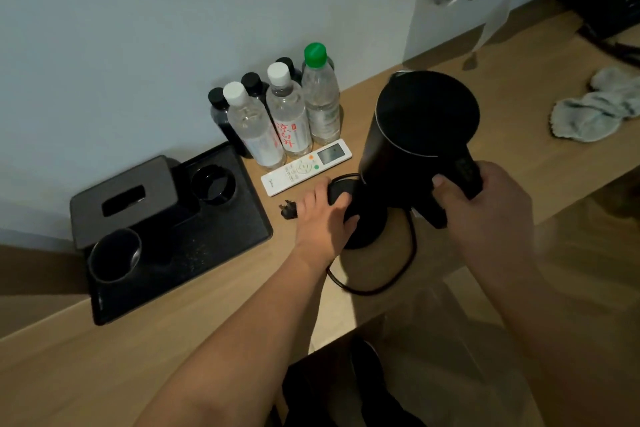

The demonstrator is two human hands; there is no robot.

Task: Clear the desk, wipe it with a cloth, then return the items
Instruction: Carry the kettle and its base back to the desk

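Nearest me are the person's 2 bare forearms, reaching out over the wooden surface (207,340). The right hand (481,204) has its fingers curled tight round the handle of the black kettle (419,128), which stands upright, its body rising just ahead and to the left of that hand. The left hand (322,215) lies low beside it, fingers spread over the round black base (341,192) under the kettle; whether they grip the base or only press on it I cannot tell. I cannot make out either whether the kettle is seated on the base or just above it.

The relation that matters is vertical: kettle over base, handle pointing back toward the right hand, so that hand is placed to carry the kettle while the left steadies the base. The cord (381,284) loops off the near edge, and its plug (287,211) lies loose just left of the left hand.

Behind stand the water bottles (287,114) against the wall, a white remote (304,166) before them, a black tray (221,246) to the left. The grey cloth (595,107) lies well apart on the right, so I judge items are being returned.
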